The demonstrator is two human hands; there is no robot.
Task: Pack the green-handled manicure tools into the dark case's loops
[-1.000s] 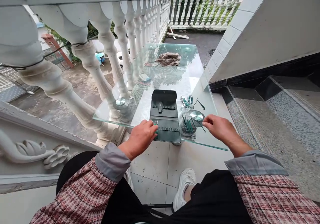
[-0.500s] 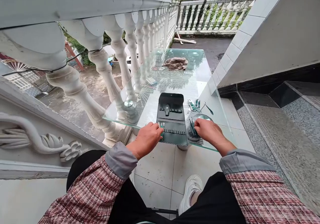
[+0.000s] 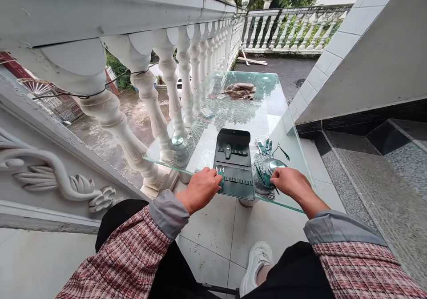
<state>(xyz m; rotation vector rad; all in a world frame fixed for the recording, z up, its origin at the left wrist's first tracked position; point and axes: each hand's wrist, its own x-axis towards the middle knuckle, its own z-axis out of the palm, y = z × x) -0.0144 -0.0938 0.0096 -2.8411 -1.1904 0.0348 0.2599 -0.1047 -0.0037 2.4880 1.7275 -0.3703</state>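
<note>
Sorting the tools (image 3: 261, 174) seems underway, next needing precision: left hand (image 3: 204, 187) curled at the case (image 3: 238, 189), right hand (image 3: 289, 183) bunched, grips unclear.

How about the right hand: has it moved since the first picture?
Yes: judged against the metal disc, the right hand has shifted left, towards the pouch.
</note>
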